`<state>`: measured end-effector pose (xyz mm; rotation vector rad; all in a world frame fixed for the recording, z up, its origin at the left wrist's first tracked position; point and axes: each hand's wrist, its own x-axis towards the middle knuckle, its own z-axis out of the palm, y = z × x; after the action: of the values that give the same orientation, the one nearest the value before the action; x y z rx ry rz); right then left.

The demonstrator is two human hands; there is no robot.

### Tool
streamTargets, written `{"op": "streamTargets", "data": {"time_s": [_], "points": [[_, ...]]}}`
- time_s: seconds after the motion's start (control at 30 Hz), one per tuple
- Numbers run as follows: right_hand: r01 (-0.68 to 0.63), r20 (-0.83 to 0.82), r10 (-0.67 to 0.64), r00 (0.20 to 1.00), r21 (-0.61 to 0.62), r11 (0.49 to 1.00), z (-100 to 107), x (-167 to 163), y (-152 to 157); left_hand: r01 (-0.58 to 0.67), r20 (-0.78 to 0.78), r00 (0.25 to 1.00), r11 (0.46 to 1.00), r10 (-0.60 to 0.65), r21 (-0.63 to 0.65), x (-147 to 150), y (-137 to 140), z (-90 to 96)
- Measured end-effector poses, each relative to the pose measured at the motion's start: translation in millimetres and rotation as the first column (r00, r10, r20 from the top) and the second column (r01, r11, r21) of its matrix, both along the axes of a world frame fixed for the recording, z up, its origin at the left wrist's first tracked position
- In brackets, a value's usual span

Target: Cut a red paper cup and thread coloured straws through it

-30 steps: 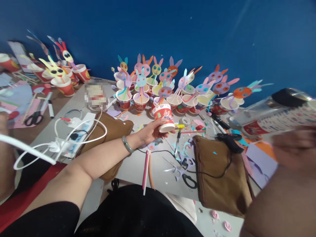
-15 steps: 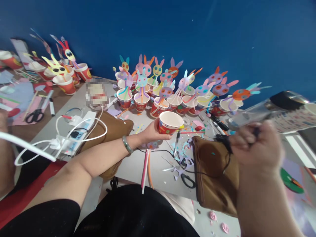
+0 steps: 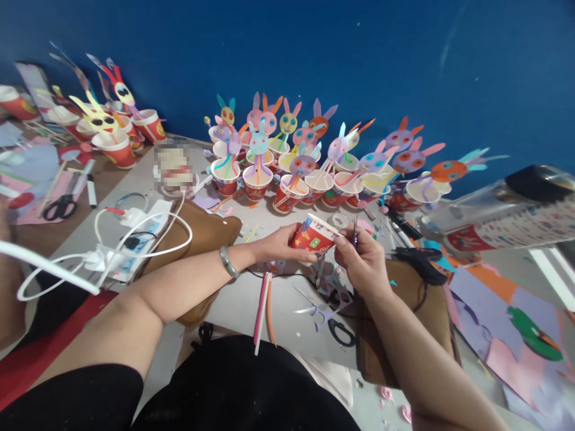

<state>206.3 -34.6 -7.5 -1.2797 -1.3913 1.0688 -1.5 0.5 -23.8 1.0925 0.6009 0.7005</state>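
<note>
My left hand (image 3: 285, 243) is closed around a red printed paper cup (image 3: 313, 236), tipped on its side with its rim toward the upper right. At the rim, my right hand (image 3: 362, 257) pinches a slim, dark, pointed tool (image 3: 355, 233); its kind is hard to make out. The right thumb and fingertips touch or nearly touch the cup's edge. Below the cup, pink and orange strips (image 3: 263, 311) hang over the table edge. Black-handled scissors (image 3: 341, 332) lie beside purple paper scraps (image 3: 321, 314).
Paper cups with rabbit-faced figures (image 3: 258, 179) line the blue wall (image 3: 287, 48). A power strip (image 3: 144, 239) with white cables sits left, and a brown pouch (image 3: 408, 311) right, beneath a black glue-gun-shaped tool (image 3: 422, 263). Far right are a clear cup sleeve (image 3: 507, 209) and coloured paper (image 3: 494, 323).
My right hand has swung left from beside the clear sleeve to the cup's rim. The cup in my left hand has tipped from upright, so its printed side faces me.
</note>
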Motion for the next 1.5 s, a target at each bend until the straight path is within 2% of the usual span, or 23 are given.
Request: {"op": "streamTargets", "data": {"time_s": [0.1, 0.17, 0.3, 0.43, 0.6, 0.8, 0.93, 1.03, 1.17, 1.27, 1.37, 1.5], "points": [[-0.029, -0.145, 0.022, 0.989, -0.047, 0.998, -7, 2, 4, -0.019, 0.004, 1.0, 0.998, 0.019, -0.054, 0, 1, -1.3], [-0.023, -0.185, 0.015, 0.983, -0.043, 0.999, -11, 2, 6, -0.019, -0.003, 1.0, 0.999, 0.019, -0.049, 0, 2, -1.6], [-0.001, -0.133, 0.0, 0.991, -0.003, 1.0, -14, 2, 5, -0.027, -0.048, 0.999, 0.999, 0.025, -0.034, 1, 3, -3.2], [0.024, -0.047, -0.023, 0.999, 0.038, 0.999, -12, 0, 2, 0.002, -0.033, 0.999, 0.997, -0.004, -0.079, 1, 3, -2.4], [0.016, -0.113, -0.015, 0.994, 0.006, 1.0, -11, 1, 4, 0.011, 0.032, 0.999, 0.995, -0.008, -0.1, 0, 3, -0.2], [-0.026, -0.168, 0.03, 0.985, 0.03, 0.999, -11, 0, 3, -0.061, 0.066, 0.996, 0.997, 0.058, 0.042, 2, 4, -7.0], [-0.041, -0.14, 0.048, 0.989, 0.051, 0.998, -8, -1, 1, -0.128, 0.07, 0.991, 0.979, 0.118, 0.161, 4, 4, -14.2], [-0.051, -0.068, 0.055, 0.996, 0.058, 0.997, -9, 0, 0, -0.139, 0.034, 0.99, 0.962, 0.134, 0.234, 4, 4, -19.5], [-0.058, 0.126, 0.046, 0.991, 0.096, 0.994, -8, 2, -4, -0.112, 0.001, 0.993, 0.943, 0.118, 0.313, 2, 3, -21.9], [-0.109, 0.274, 0.075, 0.959, 0.11, 0.988, 0, -1, -6, -0.148, -0.027, 0.985, 0.902, 0.173, 0.405, -2, 4, -18.2], [-0.166, 0.352, 0.112, 0.929, 0.125, 0.978, 7, -5, -7, -0.164, -0.105, 0.962, 0.841, 0.252, 0.515, -5, 4, -12.9], [-0.168, 0.355, 0.117, 0.928, 0.115, 0.979, 7, -7, -7, -0.114, -0.096, 0.973, 0.797, 0.211, 0.593, -6, 5, -10.7]]}}
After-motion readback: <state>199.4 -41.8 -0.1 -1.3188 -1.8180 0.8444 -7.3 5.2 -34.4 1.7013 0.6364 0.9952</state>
